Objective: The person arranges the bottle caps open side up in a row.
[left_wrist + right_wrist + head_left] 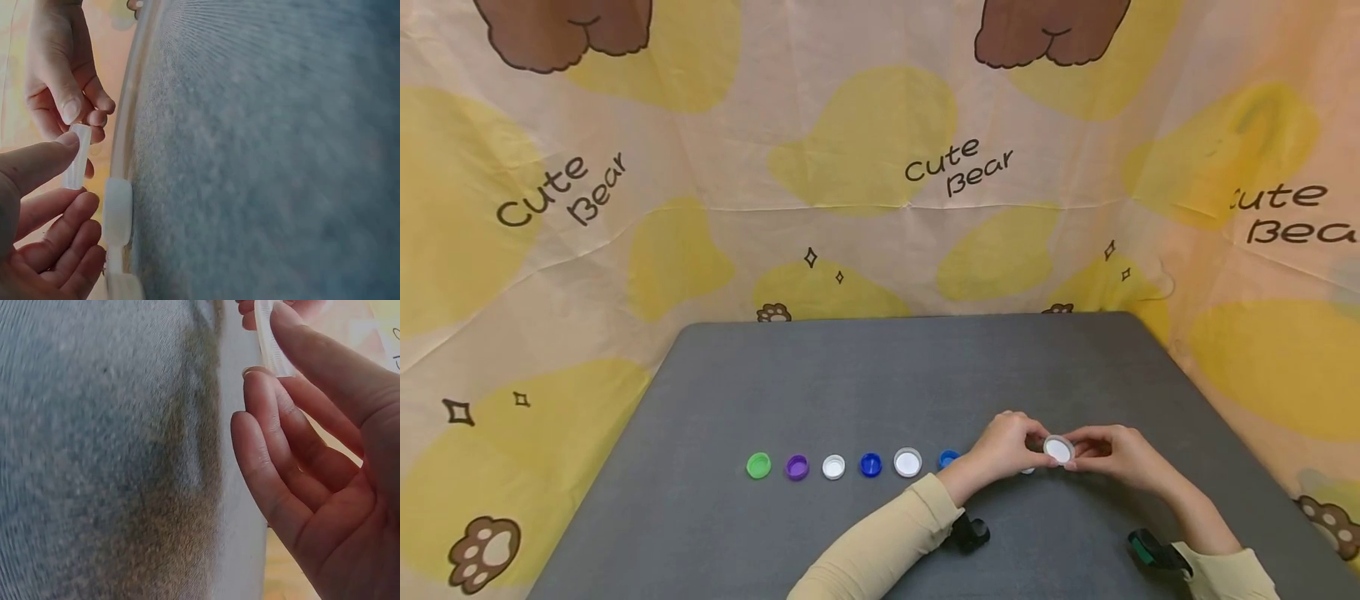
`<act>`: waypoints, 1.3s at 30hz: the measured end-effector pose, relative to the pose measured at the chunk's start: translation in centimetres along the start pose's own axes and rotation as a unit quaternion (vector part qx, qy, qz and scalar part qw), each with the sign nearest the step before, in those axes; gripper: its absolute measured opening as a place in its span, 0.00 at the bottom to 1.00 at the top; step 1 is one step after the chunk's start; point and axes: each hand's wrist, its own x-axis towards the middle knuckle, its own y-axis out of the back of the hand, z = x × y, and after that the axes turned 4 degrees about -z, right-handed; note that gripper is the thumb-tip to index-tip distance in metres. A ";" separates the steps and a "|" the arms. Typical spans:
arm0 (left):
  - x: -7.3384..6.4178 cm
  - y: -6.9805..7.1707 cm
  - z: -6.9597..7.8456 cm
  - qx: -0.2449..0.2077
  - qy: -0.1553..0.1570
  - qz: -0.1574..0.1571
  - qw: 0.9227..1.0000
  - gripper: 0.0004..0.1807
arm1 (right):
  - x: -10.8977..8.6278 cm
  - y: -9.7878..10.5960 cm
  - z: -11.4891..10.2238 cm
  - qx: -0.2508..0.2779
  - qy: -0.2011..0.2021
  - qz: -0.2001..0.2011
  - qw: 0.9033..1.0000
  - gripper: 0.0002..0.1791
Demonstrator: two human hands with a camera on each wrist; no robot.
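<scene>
Raised above the grey table, a white bottle cap (1058, 451) with a ridged rim is held between both hands, its flat face turned toward the head camera. My left hand (1011, 446) pinches its left edge with thumb and fingers. On its right edge, my right hand (1123, 457) pinches it too; the thumb lies on the cap (270, 344) in the right wrist view. Below my left hand, a pale cap (1028, 471) on the table is mostly hidden. A blue cap (948, 458) beside the left wrist is partly covered.
Along the grey table (850, 375) a row of caps runs leftward: a larger white cap (907, 462), a dark blue cap (871, 465), a small white cap (833, 467), a purple cap (797, 467) and a green cap (758, 465). A printed cloth (880, 250) hangs behind.
</scene>
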 end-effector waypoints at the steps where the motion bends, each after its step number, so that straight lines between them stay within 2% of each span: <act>1: 0.1 -0.1 0.0 0.003 0.001 -0.006 1.000 0.15 | 0.0 0.0 0.0 0.000 0.000 -0.004 1.000 0.19; 8: 0.6 -0.3 -0.1 0.022 -0.006 -0.037 0.999 0.16 | 0.0 0.2 0.4 -0.004 -0.002 -0.022 1.000 0.17; 14: 0.5 -0.4 0.1 0.027 -0.002 -0.052 0.998 0.15 | -0.1 0.1 1.0 -0.006 -0.018 -0.033 0.999 0.18; 26: 1.0 -0.8 -0.1 0.069 -0.018 -0.048 0.996 0.15 | -0.1 0.1 1.4 -0.019 -0.025 -0.040 0.999 0.19; 34: 0.9 -0.7 -0.1 0.065 -0.008 -0.058 0.996 0.16 | 0.1 0.4 1.3 0.013 -0.015 -0.064 0.998 0.20; 39: 0.9 -0.8 -0.2 0.060 0.000 -0.062 0.996 0.17 | 0.1 0.5 1.3 0.007 -0.014 -0.069 0.997 0.19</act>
